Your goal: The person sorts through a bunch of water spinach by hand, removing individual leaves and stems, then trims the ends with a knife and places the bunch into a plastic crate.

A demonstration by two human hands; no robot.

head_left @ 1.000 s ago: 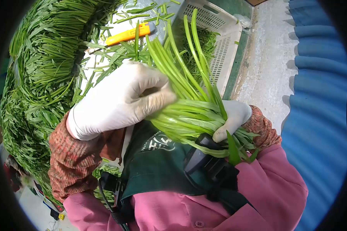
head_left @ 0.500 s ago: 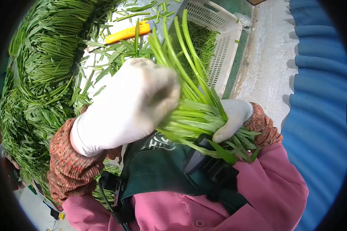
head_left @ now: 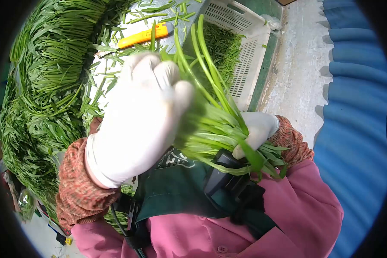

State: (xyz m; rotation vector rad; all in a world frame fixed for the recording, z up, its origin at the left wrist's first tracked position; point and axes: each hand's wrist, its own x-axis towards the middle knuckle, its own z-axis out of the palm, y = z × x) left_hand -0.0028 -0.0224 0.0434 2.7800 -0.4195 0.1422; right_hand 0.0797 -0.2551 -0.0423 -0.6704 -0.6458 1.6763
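Observation:
My right hand (head_left: 257, 131), in a white glove, is closed around a bunch of leafy greens (head_left: 217, 129) that looks like water spinach. Its long pale stalks bend up and away, while leaves poke out below the hand. My left hand (head_left: 146, 103), also gloved in white, is raised beside the bunch with its fingers curled in. Whatever those fingers may hold is hidden from me. Leaves between the two hands are smeared by motion. Beyond my left hand, an orange-yellow utility knife (head_left: 144, 36) lies on the work surface among cut leaves.
A large heap of the same greens (head_left: 51, 77) fills the left side. Past the bunch stands a white slatted crate (head_left: 249, 56) with loose leaves and stems inside. Blue sheeting (head_left: 354, 124) hangs along the right. A dark device (head_left: 223, 172) is strapped to my chest.
My left hand has turned, bringing its curled fingers up and into plainer view. Fewer upright stalks show beside it. My right hand stays almost in place on the bunch.

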